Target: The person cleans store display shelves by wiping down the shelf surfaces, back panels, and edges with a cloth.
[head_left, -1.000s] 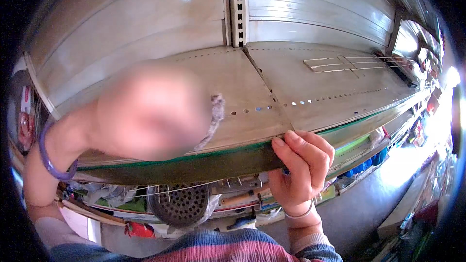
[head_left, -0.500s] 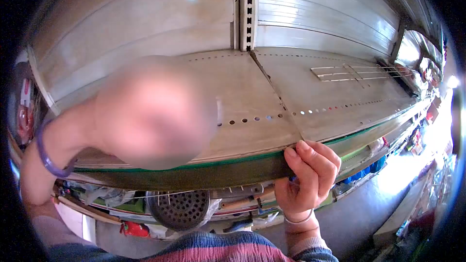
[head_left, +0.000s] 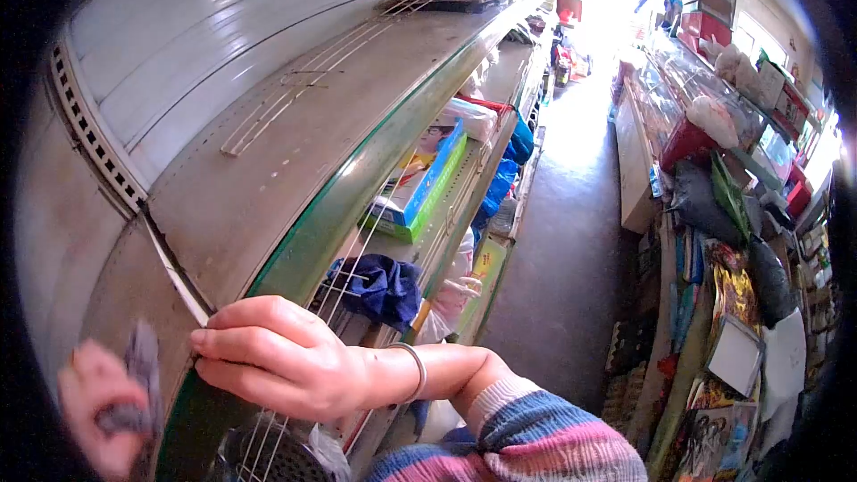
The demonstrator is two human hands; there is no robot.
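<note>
Along the shelf (head_left: 223,223): two hands, one grey cloth (head_left: 141,366). Left hand (head_left: 96,402), blurred, fingers curled around cloth at the near panel; long axis near-vertical in view, upper end toward slotted upright (head_left: 89,129). Right hand (head_left: 281,361): fingers bunched at the front edge, one seam (head_left: 174,272); can't tell if gripping.

Grey aisle floor (head_left: 571,241); cluttered shelving (head_left: 636,170) along its right; dazzling white light (head_left: 611,9) at the far end; glossy pale wall panels (head_left: 241,27) upper left.
</note>
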